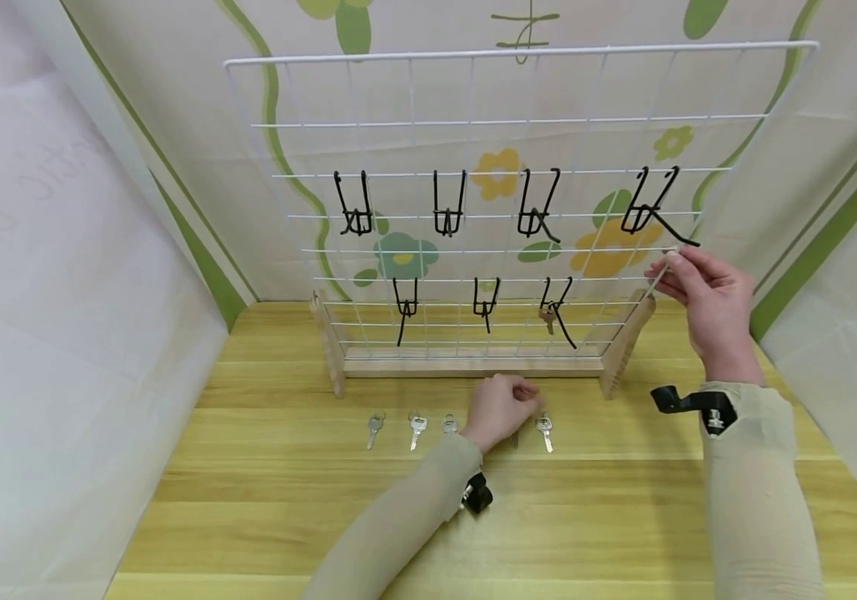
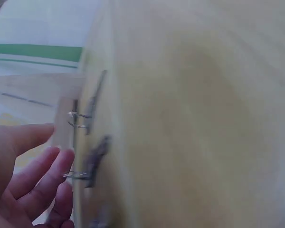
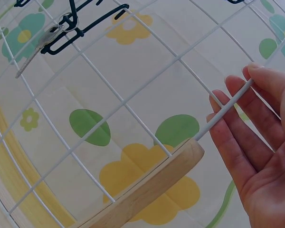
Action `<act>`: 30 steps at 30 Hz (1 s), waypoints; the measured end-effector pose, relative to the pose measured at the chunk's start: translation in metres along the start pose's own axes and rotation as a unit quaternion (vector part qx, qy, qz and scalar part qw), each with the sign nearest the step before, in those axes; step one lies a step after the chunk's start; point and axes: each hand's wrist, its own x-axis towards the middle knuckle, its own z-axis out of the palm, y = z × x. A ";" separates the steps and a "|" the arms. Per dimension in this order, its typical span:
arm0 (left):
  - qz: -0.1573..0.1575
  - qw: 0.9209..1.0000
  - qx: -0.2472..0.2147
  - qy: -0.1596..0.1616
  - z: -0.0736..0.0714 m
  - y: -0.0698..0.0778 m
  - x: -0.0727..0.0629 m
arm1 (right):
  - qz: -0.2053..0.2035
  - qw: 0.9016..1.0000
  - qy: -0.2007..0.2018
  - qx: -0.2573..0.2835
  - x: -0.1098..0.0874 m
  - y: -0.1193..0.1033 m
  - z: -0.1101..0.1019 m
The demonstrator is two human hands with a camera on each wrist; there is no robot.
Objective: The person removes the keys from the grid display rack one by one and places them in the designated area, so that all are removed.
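Observation:
My right hand (image 1: 717, 304) holds the side wire of a white wire grid rack (image 1: 522, 53), thumb on one side and fingers on the other, just above the wooden foot (image 3: 152, 185). Low over the table is my left hand (image 1: 499, 408), its thumb and fingers (image 2: 35, 137) apart with nothing between them. It hovers by a row of keys, fingertips close to a key ring. To its right lies a silver key (image 1: 544, 432); to its left are more keys (image 1: 418, 432), (image 1: 374, 429), one partly hidden by the hand. Another key (image 3: 42, 45) hangs from a lower black hook.
Black hooks (image 1: 447, 212) sit on the grid in two rows, the upper right one (image 1: 649, 212) jutting out near my right hand. The rack's wooden base (image 1: 473, 364) stands on the wood-grain table (image 1: 263, 500). Patterned cloth (image 1: 188, 108) encloses the back and sides.

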 end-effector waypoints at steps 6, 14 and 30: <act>0.035 0.986 -0.147 0.063 -0.026 0.024 0.009 | -0.002 1.000 0.001 0.003 -0.001 0.000 -0.001; 0.098 0.959 -0.219 0.152 -0.046 0.050 0.023 | -0.004 1.000 -0.002 -0.005 0.000 0.002 -0.002; 0.090 0.957 -0.196 0.195 -0.041 0.065 0.039 | -0.004 1.000 -0.003 -0.009 0.000 0.002 -0.002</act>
